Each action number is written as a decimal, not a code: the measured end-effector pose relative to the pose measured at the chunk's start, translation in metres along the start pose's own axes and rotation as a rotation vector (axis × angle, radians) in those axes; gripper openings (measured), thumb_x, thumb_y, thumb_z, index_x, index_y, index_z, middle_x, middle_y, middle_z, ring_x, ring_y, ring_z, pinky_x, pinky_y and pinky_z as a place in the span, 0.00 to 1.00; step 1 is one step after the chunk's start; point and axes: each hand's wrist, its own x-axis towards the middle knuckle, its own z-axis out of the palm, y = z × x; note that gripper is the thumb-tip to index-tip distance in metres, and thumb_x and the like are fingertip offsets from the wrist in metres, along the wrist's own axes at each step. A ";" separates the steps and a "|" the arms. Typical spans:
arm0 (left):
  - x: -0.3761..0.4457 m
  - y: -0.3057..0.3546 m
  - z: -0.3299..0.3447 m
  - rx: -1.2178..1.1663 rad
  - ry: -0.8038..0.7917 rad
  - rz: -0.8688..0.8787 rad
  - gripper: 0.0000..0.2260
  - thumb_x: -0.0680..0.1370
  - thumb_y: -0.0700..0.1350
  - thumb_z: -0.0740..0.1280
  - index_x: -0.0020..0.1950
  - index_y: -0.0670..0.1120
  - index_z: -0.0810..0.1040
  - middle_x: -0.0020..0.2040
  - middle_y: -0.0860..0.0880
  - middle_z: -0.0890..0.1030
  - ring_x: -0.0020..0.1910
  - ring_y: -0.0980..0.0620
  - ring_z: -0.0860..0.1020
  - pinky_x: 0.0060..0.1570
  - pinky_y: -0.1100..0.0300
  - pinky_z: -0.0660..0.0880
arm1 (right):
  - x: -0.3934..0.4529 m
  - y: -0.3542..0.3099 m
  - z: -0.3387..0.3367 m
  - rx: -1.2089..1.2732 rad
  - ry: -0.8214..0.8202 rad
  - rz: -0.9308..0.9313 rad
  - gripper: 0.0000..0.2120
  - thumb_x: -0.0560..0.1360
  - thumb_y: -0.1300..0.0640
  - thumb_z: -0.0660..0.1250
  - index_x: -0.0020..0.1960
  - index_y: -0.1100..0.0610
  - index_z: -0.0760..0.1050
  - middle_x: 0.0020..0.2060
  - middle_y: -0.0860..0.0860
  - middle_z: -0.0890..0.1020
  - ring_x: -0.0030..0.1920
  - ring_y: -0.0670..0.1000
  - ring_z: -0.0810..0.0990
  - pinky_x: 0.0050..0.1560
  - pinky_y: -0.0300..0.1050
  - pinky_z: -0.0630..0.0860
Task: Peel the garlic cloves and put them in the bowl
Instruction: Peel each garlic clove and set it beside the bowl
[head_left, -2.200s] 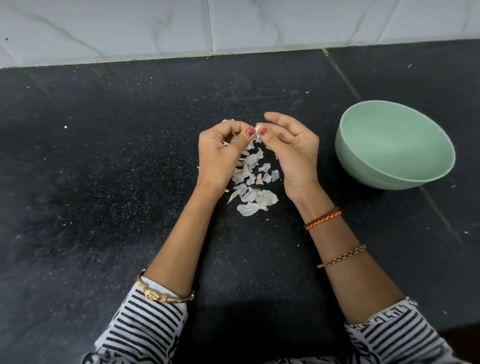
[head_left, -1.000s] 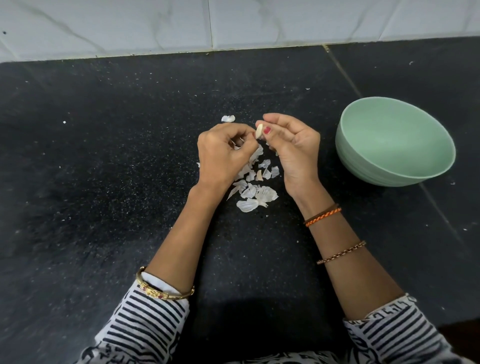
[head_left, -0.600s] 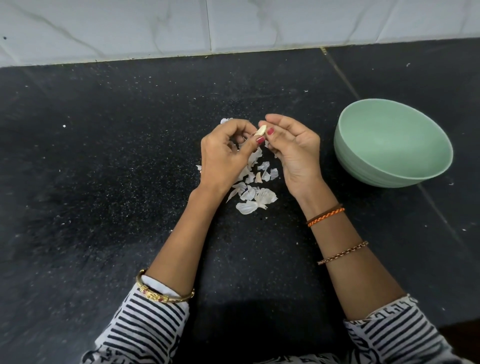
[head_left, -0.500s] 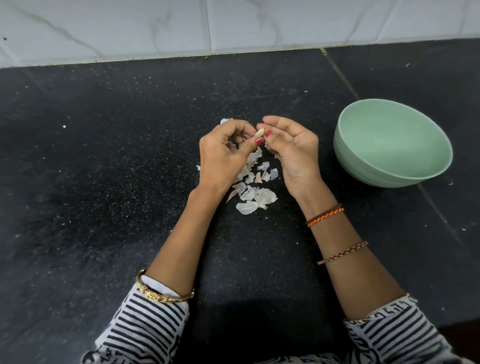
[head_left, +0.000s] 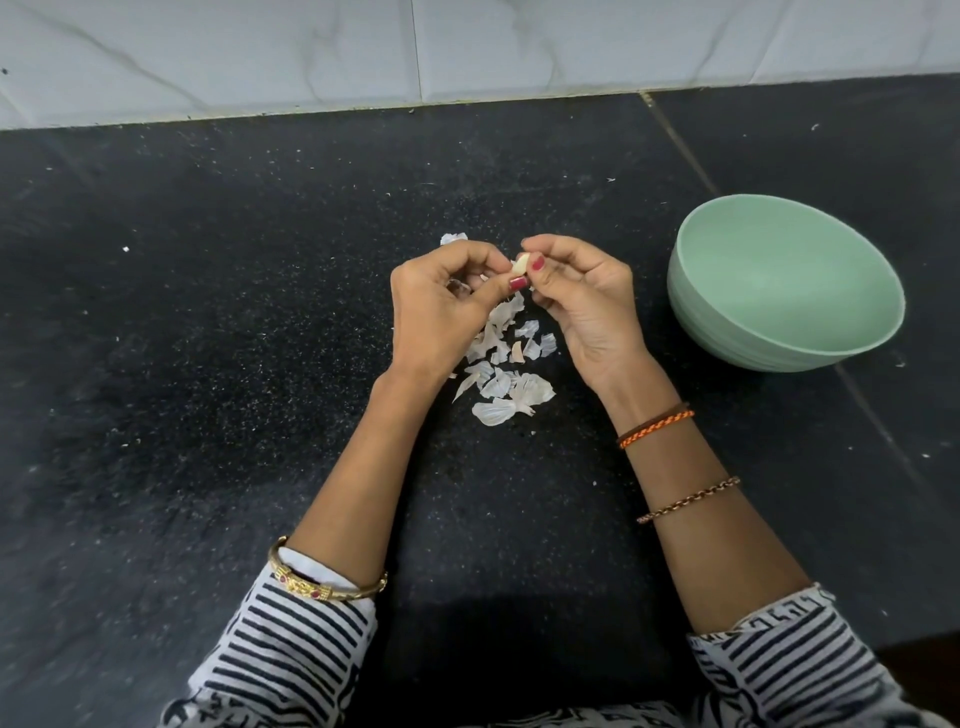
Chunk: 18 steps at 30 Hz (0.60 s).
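Left hand (head_left: 441, 312) and right hand (head_left: 587, 301) both pinch one garlic clove (head_left: 520, 265) above peels (head_left: 506, 374) on the counter (head_left: 208, 338); bowl (head_left: 727, 332) stands right.

There is a single view, taken from the person's head. It looks forward and steeply down over both forearms onto the black counter (head_left: 208, 364). The wide lens bows the seam where the counter meets the white wall tiles (head_left: 311, 47) along the top edge. The striped sleeves (head_left: 291, 649) fill the bottom corners, close under the lens. The left hand (head_left: 441, 312) and right hand (head_left: 587, 306) sit near mid-frame, the green bowl (head_left: 727, 322) at the right.
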 end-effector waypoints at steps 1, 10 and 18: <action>0.000 0.000 0.000 0.004 0.005 0.002 0.10 0.68 0.40 0.74 0.38 0.54 0.78 0.33 0.64 0.79 0.30 0.64 0.72 0.33 0.73 0.66 | 0.000 0.000 0.000 0.000 -0.001 0.002 0.08 0.73 0.69 0.65 0.44 0.57 0.77 0.33 0.45 0.83 0.35 0.40 0.79 0.38 0.32 0.73; -0.004 -0.001 0.007 0.062 0.018 -0.024 0.03 0.70 0.41 0.72 0.41 0.46 0.80 0.34 0.59 0.78 0.29 0.62 0.71 0.32 0.70 0.68 | 0.001 0.001 -0.001 -0.030 0.029 -0.022 0.08 0.72 0.70 0.66 0.42 0.58 0.78 0.32 0.46 0.82 0.35 0.40 0.79 0.38 0.31 0.73; -0.003 0.000 0.005 0.090 0.046 -0.004 0.05 0.69 0.41 0.72 0.43 0.48 0.81 0.36 0.60 0.79 0.30 0.62 0.73 0.33 0.72 0.67 | 0.002 -0.001 -0.004 -0.052 -0.016 -0.036 0.08 0.73 0.70 0.65 0.42 0.59 0.77 0.32 0.45 0.82 0.34 0.39 0.78 0.39 0.30 0.73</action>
